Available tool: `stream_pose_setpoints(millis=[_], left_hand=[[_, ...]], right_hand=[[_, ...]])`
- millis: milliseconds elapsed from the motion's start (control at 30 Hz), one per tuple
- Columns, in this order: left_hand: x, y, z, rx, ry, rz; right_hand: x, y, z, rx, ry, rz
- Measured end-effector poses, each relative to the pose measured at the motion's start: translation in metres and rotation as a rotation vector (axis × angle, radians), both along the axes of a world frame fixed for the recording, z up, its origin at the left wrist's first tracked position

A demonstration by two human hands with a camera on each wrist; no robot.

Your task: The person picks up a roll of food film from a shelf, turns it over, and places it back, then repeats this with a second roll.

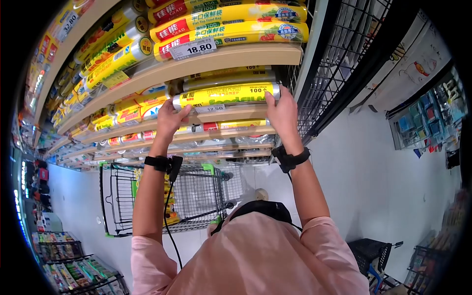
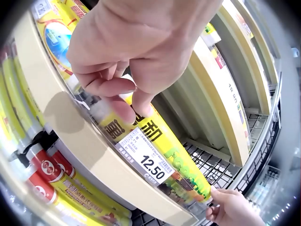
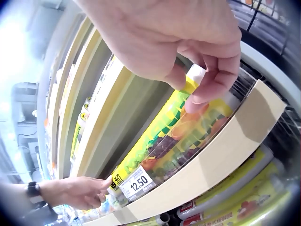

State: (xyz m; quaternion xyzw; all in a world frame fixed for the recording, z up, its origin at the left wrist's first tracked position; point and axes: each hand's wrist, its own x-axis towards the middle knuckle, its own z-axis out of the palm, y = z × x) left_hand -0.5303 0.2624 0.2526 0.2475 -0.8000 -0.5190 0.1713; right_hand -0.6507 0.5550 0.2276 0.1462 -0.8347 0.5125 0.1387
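Observation:
A yellow roll of food bags (image 1: 221, 94) lies level at a shelf behind a 12.50 price tag (image 1: 215, 108). My left hand (image 1: 169, 120) pinches its left end between thumb and fingers; in the left wrist view the hand (image 2: 136, 52) covers that end of the yellow roll (image 2: 164, 141). At the other end my right hand (image 1: 284, 115) pinches the roll, and in the right wrist view the hand (image 3: 188, 52) has thumb and fingers around the white end of the roll (image 3: 155, 127). Another roll lies beside it on the shelf, behind the tag.
Thicker yellow rolls (image 1: 231, 32) fill the shelf above, whose wooden edge (image 1: 196, 64) juts out. More shelves run below and to the left. A shopping cart (image 1: 196, 196) with yellow packages stands below left. Black wire mesh (image 1: 344, 54) rises on the right.

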Motion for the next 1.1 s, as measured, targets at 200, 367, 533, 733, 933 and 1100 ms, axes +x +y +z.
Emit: stream_pose_setpoints(millis=[200, 367, 533, 733, 933, 1100], left_hand=[[0.005, 0.004, 0.008, -0.019, -0.033, -0.055], [-0.007, -0.003, -0.003, -0.062, 0.135, 0.039], [-0.014, -0.005, 0.015, -0.116, 0.120, 0.074], [-0.050, -0.019, 0.013, 0.038, 0.209, 0.069], [-0.098, -0.035, 0.006, 0.017, 0.227, -0.018], [-0.095, -0.027, 0.013, 0.051, 0.111, -0.024]], right_hand=[[0.007, 0.002, 0.003, -0.034, 0.053, 0.046], [0.006, -0.004, 0.008, 0.012, 0.120, -0.066], [-0.005, -0.014, 0.014, 0.062, 0.192, -0.136], [-0.032, -0.031, 0.033, 0.023, -0.036, -0.067], [-0.072, -0.049, 0.039, -0.018, 0.338, -0.089], [-0.105, -0.060, 0.014, 0.240, 0.291, 0.018]])
